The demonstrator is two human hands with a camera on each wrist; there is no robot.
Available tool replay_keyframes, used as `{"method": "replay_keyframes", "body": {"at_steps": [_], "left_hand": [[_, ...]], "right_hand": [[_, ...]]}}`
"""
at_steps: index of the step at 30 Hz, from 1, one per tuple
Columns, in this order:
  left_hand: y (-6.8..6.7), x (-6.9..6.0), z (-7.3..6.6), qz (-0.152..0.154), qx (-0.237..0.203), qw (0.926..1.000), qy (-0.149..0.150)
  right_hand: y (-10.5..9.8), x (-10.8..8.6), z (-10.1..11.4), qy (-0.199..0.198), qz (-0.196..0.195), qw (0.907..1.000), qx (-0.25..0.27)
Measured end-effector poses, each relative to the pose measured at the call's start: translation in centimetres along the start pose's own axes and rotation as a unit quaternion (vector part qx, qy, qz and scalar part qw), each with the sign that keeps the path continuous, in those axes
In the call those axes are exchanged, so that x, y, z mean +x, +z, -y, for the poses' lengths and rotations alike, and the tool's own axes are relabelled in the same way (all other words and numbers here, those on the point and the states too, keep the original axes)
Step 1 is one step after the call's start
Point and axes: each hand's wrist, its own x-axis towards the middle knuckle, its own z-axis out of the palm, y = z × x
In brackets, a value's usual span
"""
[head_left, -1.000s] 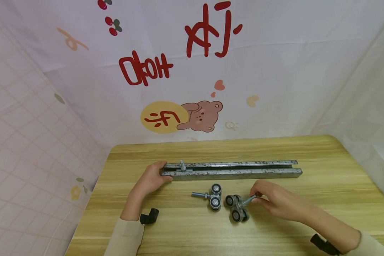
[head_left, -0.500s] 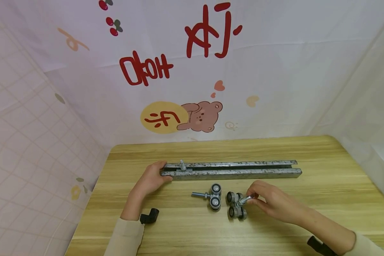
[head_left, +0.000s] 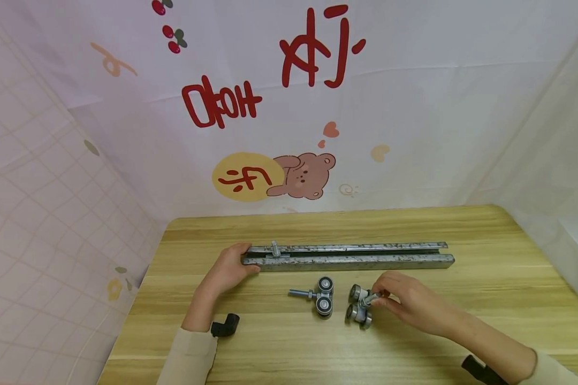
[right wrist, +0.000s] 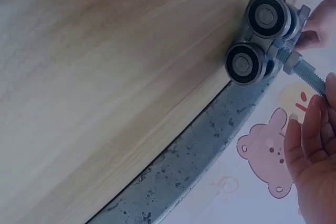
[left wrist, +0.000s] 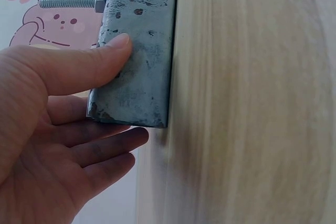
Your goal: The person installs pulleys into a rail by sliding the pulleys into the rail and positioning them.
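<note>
A grey, speckled metal channel rail (head_left: 366, 262) lies across the table, its slot facing up. My left hand (head_left: 225, 269) grips the rail's left end; in the left wrist view, the thumb (left wrist: 113, 59) presses the side face. Near that end a threaded bolt (left wrist: 68, 0) with a nut sticks out of the slot. My right hand (head_left: 407, 299) pinches the threaded stem of a roller trolley (head_left: 358, 306), tilted with its stem toward the fingers. The right wrist view shows its black-and-silver wheels (right wrist: 265, 17). A second roller trolley (head_left: 324, 295) lies between the hands, stem pointing left.
The wooden table (head_left: 279, 347) meets a white printed cloth (head_left: 414, 133) at the back, with more cloth at both sides. Black fittings (head_left: 225, 325) sit at the wrists.
My right hand has shifted slightly left and turned the trolley, so its wheels now face differently. The left hand, the rail and the second trolley have stayed in place.
</note>
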Motion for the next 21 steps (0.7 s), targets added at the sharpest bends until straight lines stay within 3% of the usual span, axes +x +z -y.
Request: {"method": "replay_keyframes", "body": {"at_steps": [21], "left_hand": [[-0.04,-0.01,0.05,0.001,-0.004,1.0000,0.004]], "right_hand": [[-0.65,-0.47,-0.79,0.026,-0.037,0.9985,-0.029]]}}
